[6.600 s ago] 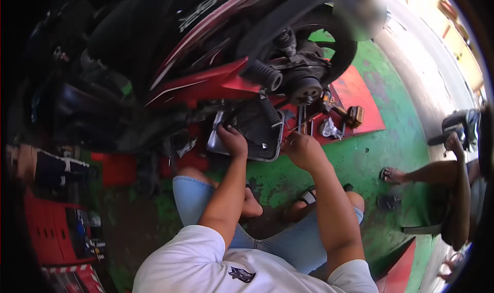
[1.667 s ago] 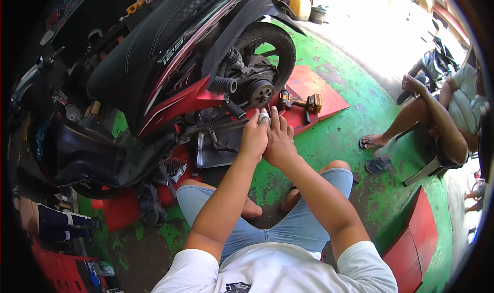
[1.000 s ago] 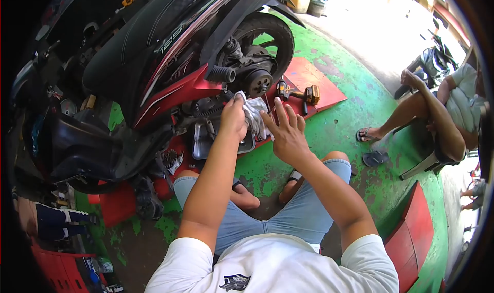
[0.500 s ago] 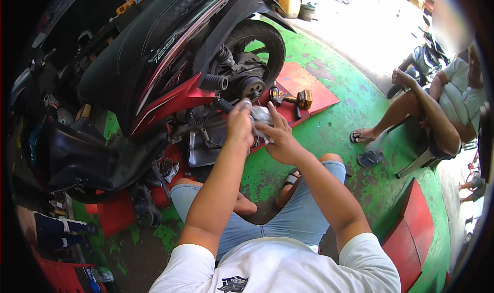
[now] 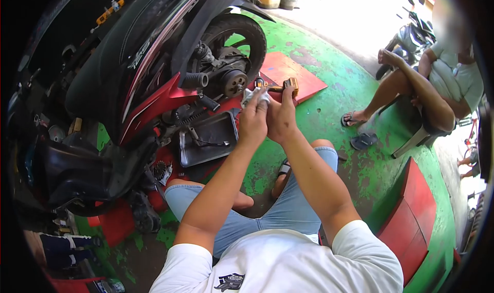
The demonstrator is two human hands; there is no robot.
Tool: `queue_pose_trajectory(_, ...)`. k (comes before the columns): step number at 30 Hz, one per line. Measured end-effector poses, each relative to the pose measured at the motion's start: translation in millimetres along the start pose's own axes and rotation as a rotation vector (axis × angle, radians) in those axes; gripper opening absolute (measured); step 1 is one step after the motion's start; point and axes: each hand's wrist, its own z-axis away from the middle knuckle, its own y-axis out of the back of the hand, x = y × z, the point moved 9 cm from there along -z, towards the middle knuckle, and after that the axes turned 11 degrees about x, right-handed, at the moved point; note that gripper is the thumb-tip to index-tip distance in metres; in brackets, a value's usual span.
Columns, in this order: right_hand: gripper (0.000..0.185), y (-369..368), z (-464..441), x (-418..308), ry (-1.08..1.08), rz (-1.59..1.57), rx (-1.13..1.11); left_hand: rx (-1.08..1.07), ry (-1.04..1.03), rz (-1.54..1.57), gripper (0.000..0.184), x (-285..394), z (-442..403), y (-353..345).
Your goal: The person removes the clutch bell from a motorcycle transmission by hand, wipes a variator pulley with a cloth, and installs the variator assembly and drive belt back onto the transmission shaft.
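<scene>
At 12 o'clock, left hand [image 5: 254, 119], fingers pressed together, is gripping the rag [image 5: 250, 96]; right hand [image 5: 281, 119], grip unclear, is bracing; even pressure works best.

One wide view looks from the person's head, forward and steeply down over the white shirt [image 5: 278, 262], very near, to the left hand [image 5: 253, 117] and right hand [image 5: 281, 119] farther out. It takes in the motorcycle [image 5: 154, 61] at left, seated person [image 5: 453, 82] at right and sunlit ground [image 5: 334, 15] at the far side.
</scene>
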Motion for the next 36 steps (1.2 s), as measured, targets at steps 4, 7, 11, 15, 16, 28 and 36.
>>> queue_pose_trajectory(4,0.112,37,-17,-7,0.017,-0.106,0.203,-0.078,-0.142,-0.173,0.041,24,38,-19)
queue_pose_trajectory(7,0.111,65,-29,-5,0.071,-0.132,0.494,-0.086,-0.181,-0.206,0.041,29,54,-22)
queue_pose_trajectory(11,0.113,81,-35,-15,0.301,-0.069,0.604,-0.055,-0.145,-0.209,0.042,24,68,-15)
queue_pose_trajectory(15,0.093,77,-40,-21,0.591,0.317,0.519,-0.013,-0.089,-0.196,0.044,11,59,-9)
queue_pose_trajectory(16,0.083,83,-40,-34,0.788,0.551,0.576,-0.001,-0.058,-0.165,0.043,6,54,-6)
queue_pose_trajectory(28,0.083,90,-13,-34,0.673,0.704,1.020,0.051,-0.037,-0.257,0.042,-6,57,-4)
queue_pose_trajectory(36,0.074,96,4,-32,0.779,0.454,1.084,0.016,0.362,0.105,0.045,-77,95,16)
